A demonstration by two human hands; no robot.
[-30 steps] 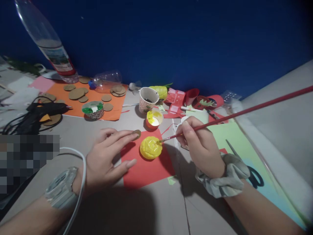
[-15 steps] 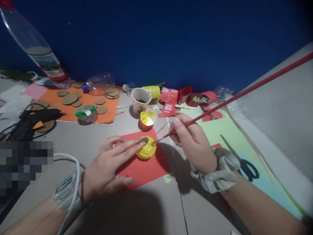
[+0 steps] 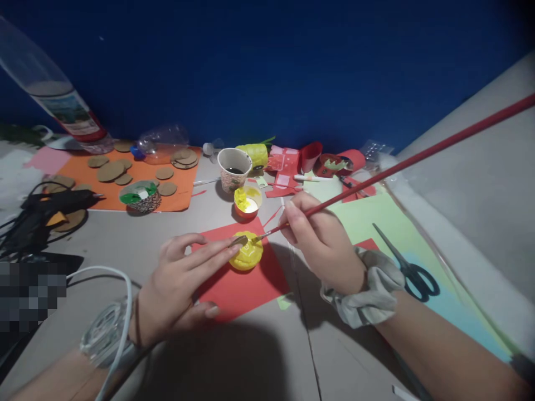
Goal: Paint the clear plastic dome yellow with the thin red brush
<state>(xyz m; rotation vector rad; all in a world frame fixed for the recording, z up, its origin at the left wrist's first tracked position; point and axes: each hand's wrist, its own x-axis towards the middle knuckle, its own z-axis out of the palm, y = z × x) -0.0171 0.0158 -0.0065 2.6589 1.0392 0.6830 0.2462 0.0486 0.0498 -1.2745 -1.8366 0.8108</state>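
On a sheet of red paper [image 3: 254, 284] lies a round, ridged disc [image 3: 246, 259] coated in wet-looking yellow paint. My left hand [image 3: 179, 278] has its fingers stretched out, the fingertips resting on a small brownish piece [image 3: 239, 241] at the disc's upper left edge. Its thumb is spread away over the paper. My right hand [image 3: 321, 239] pinches a long red paintbrush [image 3: 376, 178] near the bristle end, and the tip touches the disc's upper right. Just behind the disc stands a small cut cup [image 3: 247, 202] holding yellow and white paint.
A paper cup [image 3: 234, 170] of dark liquid stands behind the paint. Cardboard circles [image 3: 111, 171] lie on orange paper [image 3: 181, 189], beside a green-painted cup [image 3: 140, 196]. A glue gun [image 3: 54, 203] and tall bottle [image 3: 69, 108] are at left, scissors [image 3: 412, 273] at right.
The view has shifted slightly, moving the scene a little left. The brush tip sits slightly further in on the yellow disc. My left fingers stay on the brownish piece.
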